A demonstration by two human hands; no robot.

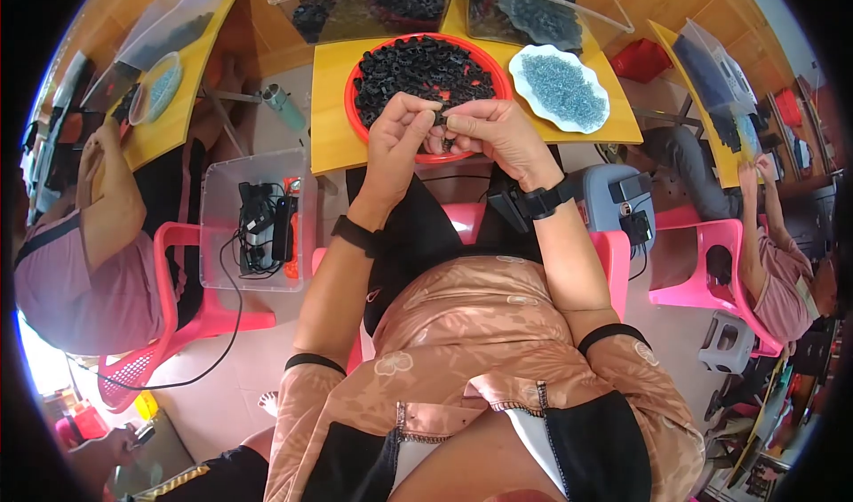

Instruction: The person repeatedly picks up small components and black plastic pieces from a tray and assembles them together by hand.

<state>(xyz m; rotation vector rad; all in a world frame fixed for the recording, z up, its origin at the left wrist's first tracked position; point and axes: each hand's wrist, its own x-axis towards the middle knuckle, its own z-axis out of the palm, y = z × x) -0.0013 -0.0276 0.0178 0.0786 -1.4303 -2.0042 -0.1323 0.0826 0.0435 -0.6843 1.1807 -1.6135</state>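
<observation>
Both my hands meet over the near part of a round red tray (503, 80), which is heaped with small black ring-like parts (418, 68). My left hand (402, 133) pinches a small dark part (440, 119) between thumb and fingertips. From the other side, my right hand (502, 138) is closed on the same piece, thumb against fingers. More black bits show just under the right fingers; their exact shape is too small to make out. Right of the tray, a white scalloped plate (524, 67) holds a pile of small clear bluish pieces (569, 91).
Clear bins (373, 9) of black parts stand behind the tray on the yellow table (330, 102). A plastic box (218, 235) with cables and a green bottle (283, 107) are at left. People sit at tables on both sides, on pink chairs (702, 235). A grey-blue case (604, 195) is at right.
</observation>
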